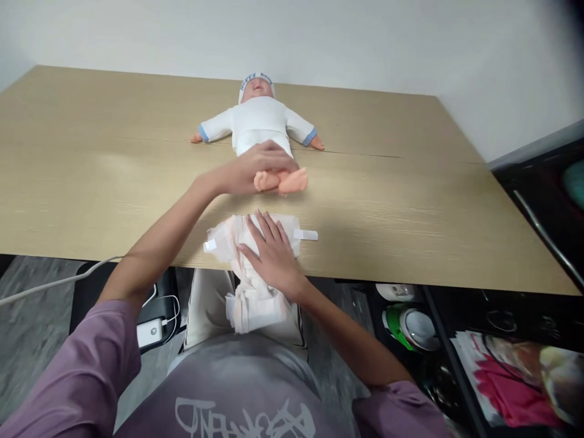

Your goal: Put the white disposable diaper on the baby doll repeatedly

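Note:
A baby doll (261, 115) in a white outfit with blue cuffs and a printed cap lies on its back, arms spread, head toward the wall. My left hand (267, 163) is closed round its lower legs, and the bare feet stick out beneath my fingers. Nearer to me, an unfolded white diaper (230, 234) lies at the table's front edge, its lower part hanging over toward my lap. Its fastening tabs stick out to both sides. My right hand (274, 255) lies flat on the diaper with fingers spread.
The wooden table (387, 207) meets a white wall (342, 42) at the back. A white cable (59, 281) runs past the front left edge, above a white power adapter (149, 333). Below right, a shelf holds a green-and-white round container (410, 328) and pink cloth (515, 389).

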`<state>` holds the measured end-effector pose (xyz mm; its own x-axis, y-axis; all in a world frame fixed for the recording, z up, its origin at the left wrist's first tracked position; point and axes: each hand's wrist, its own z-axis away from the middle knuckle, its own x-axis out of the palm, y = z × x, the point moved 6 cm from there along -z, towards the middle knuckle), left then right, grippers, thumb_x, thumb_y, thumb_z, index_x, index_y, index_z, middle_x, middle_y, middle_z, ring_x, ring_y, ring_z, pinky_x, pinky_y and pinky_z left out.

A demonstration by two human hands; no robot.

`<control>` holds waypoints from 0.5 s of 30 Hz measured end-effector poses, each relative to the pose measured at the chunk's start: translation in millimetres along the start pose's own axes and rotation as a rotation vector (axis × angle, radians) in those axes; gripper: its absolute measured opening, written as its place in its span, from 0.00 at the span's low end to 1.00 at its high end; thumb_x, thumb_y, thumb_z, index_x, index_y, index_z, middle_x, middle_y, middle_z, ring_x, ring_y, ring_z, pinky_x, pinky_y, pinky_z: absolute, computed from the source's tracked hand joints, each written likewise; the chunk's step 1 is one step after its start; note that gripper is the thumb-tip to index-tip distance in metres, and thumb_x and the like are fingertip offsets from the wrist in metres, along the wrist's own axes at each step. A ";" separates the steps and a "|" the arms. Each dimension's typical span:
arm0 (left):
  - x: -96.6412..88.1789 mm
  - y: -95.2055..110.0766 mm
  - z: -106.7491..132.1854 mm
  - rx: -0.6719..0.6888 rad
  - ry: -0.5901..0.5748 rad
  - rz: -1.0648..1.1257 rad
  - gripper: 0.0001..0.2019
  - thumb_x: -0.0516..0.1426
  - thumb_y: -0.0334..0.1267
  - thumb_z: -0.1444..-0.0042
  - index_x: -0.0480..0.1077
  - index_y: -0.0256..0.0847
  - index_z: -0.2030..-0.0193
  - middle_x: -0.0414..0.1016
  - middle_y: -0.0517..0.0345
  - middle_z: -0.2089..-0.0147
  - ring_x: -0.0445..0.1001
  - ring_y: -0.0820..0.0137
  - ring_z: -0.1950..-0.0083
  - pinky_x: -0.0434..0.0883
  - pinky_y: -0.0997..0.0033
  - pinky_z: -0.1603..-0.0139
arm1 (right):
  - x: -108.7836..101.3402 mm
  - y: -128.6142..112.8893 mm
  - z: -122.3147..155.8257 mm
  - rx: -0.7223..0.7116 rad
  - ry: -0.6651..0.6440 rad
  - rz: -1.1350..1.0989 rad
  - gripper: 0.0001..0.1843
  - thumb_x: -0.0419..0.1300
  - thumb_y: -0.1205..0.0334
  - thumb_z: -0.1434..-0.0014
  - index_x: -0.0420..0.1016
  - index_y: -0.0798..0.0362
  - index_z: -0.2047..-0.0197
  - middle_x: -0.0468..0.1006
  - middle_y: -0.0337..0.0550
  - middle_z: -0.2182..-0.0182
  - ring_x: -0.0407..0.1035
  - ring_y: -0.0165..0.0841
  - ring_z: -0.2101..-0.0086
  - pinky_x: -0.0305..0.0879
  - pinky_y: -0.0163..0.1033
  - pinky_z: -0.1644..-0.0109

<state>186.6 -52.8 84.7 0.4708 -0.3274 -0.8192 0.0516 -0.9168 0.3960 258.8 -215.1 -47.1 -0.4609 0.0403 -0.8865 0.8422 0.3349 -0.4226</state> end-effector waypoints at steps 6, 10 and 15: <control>-52.7 -8.2 -25.0 -0.020 0.122 0.077 0.25 0.71 0.60 0.31 0.81 0.43 0.40 0.85 0.51 0.44 0.80 0.57 0.41 0.76 0.55 0.36 | 3.7 23.5 -61.2 -0.033 -0.087 0.054 0.42 0.54 0.40 0.16 0.56 0.55 0.11 0.51 0.57 0.12 0.45 0.53 0.13 0.43 0.67 0.09; -71.1 -9.3 -25.8 -0.006 0.203 0.109 0.19 0.71 0.55 0.29 0.81 0.44 0.41 0.85 0.52 0.41 0.82 0.58 0.39 0.76 0.53 0.32 | 9.4 53.7 -124.7 -0.050 -0.077 0.054 0.41 0.54 0.40 0.16 0.58 0.54 0.11 0.52 0.58 0.12 0.45 0.54 0.14 0.42 0.69 0.10; -77.3 -8.3 -24.9 0.063 0.205 0.131 0.20 0.69 0.53 0.27 0.78 0.38 0.43 0.82 0.50 0.43 0.81 0.56 0.39 0.76 0.51 0.34 | 22.4 109.0 -223.2 -0.058 0.021 0.037 0.44 0.56 0.35 0.19 0.57 0.50 0.12 0.59 0.58 0.15 0.47 0.59 0.15 0.44 0.76 0.12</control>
<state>171.7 -14.2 155.0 0.6386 -0.3970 -0.6592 -0.0739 -0.8843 0.4610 277.8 32.5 -71.0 -0.4364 0.0735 -0.8968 0.8412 0.3871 -0.3776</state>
